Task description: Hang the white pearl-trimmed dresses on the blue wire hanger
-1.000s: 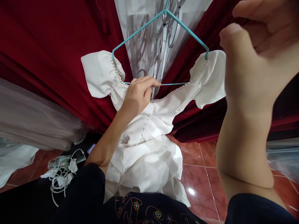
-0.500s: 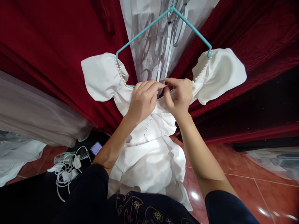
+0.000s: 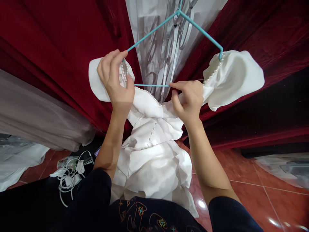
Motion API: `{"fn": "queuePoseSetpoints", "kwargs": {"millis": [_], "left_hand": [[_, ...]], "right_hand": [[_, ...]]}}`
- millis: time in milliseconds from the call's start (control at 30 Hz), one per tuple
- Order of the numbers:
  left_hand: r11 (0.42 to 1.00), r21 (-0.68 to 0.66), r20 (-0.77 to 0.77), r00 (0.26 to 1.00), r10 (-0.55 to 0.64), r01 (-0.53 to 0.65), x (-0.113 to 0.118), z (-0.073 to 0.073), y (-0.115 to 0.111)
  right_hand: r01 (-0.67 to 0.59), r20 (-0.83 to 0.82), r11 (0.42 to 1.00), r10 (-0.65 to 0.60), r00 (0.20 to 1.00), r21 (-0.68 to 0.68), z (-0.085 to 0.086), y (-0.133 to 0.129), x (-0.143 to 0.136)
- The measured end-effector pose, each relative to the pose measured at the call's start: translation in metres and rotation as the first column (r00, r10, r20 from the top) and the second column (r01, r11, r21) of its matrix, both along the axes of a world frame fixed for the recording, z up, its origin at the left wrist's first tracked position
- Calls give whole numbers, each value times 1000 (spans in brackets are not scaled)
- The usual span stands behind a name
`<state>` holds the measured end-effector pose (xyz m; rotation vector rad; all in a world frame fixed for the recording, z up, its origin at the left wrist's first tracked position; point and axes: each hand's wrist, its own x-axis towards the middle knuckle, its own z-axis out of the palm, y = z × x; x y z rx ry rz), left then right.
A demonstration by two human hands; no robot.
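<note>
A white dress [image 3: 154, 129] with puffed sleeves, a pearl-trimmed neckline and small buttons down its front hangs on a light-blue hanger [image 3: 154, 31]. My left hand [image 3: 116, 79] lies over the inner side of the left puffed sleeve, beside its pearl trim [image 3: 124, 69]. Its thumb and index finger are spread wide, with the index fingertip against the hanger's left corner. At the neckline, my right hand [image 3: 189, 98] is closed around the hanger's lower bar, which runs to its bent index finger. The palm side of both hands is hidden.
Dark red curtains [image 3: 67, 51] flank a whitish sheer cloth [image 3: 149, 42] behind the hanger. At lower left, tangled white cables [image 3: 69, 180] lie on a black surface beside a partly covered phone [image 3: 97, 151]. Reddish tiles [image 3: 260, 196] cover the floor.
My left hand has moved left and up from the middle of the neckline to the hanger's left corner, its fingers spreading. This uncovers the lower bar and pearls. My right hand stays nearly in place.
</note>
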<state>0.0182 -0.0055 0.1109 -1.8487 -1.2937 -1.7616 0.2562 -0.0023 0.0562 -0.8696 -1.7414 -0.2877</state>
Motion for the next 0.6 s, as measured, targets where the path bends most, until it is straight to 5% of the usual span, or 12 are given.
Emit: {"fn": "queuePoseSetpoints", "kwargs": {"millis": [300,600], "left_hand": [[982,-155,330,932,151,-104,-61,32,35],[929,-364,116,987,114,-65,-71,25,40]], "right_hand": [[-74,26,997,73,997,21,6,0,-1],[30,69,994,-23,997,-102,12,-3,15]]}}
